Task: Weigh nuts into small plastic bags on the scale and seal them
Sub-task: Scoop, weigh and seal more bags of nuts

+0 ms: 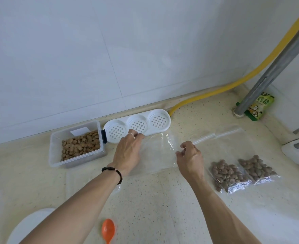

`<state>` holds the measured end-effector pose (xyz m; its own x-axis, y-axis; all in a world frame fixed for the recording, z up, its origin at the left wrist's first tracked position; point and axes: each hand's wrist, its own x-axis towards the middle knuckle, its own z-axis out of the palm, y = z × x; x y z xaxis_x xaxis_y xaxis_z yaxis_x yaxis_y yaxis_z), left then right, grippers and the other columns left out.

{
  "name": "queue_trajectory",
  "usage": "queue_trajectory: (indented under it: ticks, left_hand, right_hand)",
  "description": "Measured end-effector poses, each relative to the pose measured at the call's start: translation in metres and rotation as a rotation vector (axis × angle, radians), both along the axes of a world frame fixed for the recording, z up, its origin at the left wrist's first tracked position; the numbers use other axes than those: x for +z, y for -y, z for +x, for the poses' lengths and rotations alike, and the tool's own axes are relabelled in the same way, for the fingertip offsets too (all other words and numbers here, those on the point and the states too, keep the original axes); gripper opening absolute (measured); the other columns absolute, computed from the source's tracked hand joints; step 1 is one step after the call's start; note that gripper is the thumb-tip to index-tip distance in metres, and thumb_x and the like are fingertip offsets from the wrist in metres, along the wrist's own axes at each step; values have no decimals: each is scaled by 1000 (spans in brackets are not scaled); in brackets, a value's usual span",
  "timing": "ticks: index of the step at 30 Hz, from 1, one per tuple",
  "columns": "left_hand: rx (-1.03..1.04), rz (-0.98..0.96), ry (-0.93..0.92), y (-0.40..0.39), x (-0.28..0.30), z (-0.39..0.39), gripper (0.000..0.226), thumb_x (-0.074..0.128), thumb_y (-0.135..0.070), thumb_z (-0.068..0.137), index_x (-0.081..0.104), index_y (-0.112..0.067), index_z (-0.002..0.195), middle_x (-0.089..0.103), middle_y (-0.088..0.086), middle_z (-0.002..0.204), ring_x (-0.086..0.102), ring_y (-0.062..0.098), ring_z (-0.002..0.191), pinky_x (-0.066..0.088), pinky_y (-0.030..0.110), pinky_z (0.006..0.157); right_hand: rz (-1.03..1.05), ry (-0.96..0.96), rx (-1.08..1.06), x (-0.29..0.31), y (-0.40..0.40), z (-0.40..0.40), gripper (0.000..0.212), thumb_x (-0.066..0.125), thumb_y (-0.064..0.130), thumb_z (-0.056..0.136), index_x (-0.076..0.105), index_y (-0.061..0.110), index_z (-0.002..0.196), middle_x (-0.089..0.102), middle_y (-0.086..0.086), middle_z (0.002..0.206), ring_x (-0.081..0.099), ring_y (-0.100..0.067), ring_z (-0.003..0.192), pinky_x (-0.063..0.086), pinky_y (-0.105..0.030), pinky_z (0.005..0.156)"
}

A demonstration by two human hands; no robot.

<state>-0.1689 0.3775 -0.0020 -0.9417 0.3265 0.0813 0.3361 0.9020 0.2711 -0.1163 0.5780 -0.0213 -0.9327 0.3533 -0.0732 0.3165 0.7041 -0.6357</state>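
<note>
An empty clear plastic bag (160, 152) lies flat on the counter in the middle. My left hand (127, 153) rests on its left edge, fingers pressing down near the top corner. My right hand (190, 158) pinches the bag's upper right part, near its zip strip. A clear plastic box (57, 155) with brown nuts (80, 146) inside stands to the left. Two filled bags of nuts (228, 174) (257, 169) lie at the right. An orange spoon (108, 230) lies near the bottom edge. A white round shape (27, 228) at the bottom left may be the scale.
A white perforated three-cup tray (110, 125) sits against the tiled wall behind the bag. A yellow hose (206, 95) runs along the wall. A grey pole (261, 83) and a green seasoning packet (258, 108) stand at the back right. A white appliance (296, 154) is at the right edge.
</note>
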Motion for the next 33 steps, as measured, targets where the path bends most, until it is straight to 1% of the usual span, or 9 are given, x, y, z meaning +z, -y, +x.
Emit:
queue_trajectory:
  ticks: [4,7,10,13,18,22,27,29,33]
  left_hand:
    - [24,211,63,8,19,-1,30,53,0,91,63,-10,118,67,6,101,60,23,93,47,32,80]
    - [106,378,139,21,39,0,23,57,-8,92,70,-14,110,70,-1,101,62,13,92,49,26,86]
    - [150,510,224,45,64,6,15,62,-10,90,71,-17,100,70,-5,90,66,8,76,50,17,73]
    - [164,596,239,80,79,17,7,70,-10,85,68,-17,86,70,-3,74,63,4,58,48,13,58]
    - [189,689,253,157,86,44,16,76,-10,80,68,-22,73,68,-4,63,60,7,55,51,27,60]
    - [176,666,261,226,86,77,13,78,-12,79,68,-15,71,67,3,62,56,8,50,47,24,56]
    - [193,470,330,312,61,108,13,77,-17,76,68,-20,66,68,-4,63,61,8,60,51,29,63]
    - [177,388,377,335,48,118,15,78,-16,75,67,-21,65,67,-8,65,63,6,64,52,29,64]
    - [120,300,446,360,26,130,22,78,-15,76,64,-26,62,66,-13,65,61,0,64,45,15,59]
  right_hand:
    - [-156,5,-73,17,1,1,11,63,11,90,66,8,101,68,-4,84,63,-22,78,53,-32,70]
    - [-400,9,-148,45,9,3,7,61,10,90,68,10,87,61,2,74,55,-14,68,44,-23,59]
    - [-563,-10,-175,72,25,7,11,59,9,90,68,8,84,62,-2,77,53,-15,68,46,-29,63]
    - [-585,-44,-164,90,50,17,11,59,9,89,67,3,84,62,-6,77,54,-16,67,47,-32,64]
    - [-558,-58,-113,102,114,47,10,62,8,89,68,6,82,67,-4,73,58,-14,62,51,-27,61]
    - [-574,9,-82,98,177,82,9,67,9,88,69,5,81,66,-4,68,57,-14,59,50,-26,58]
    - [-589,185,9,71,254,120,2,68,4,85,68,5,83,66,-6,67,55,-16,57,46,-22,54]
    - [-562,273,23,56,277,132,14,71,6,83,65,9,95,69,-7,72,59,-14,58,48,-23,56]
    - [-481,381,12,34,300,149,34,76,12,80,60,15,110,71,-7,80,64,-14,64,52,-26,60]
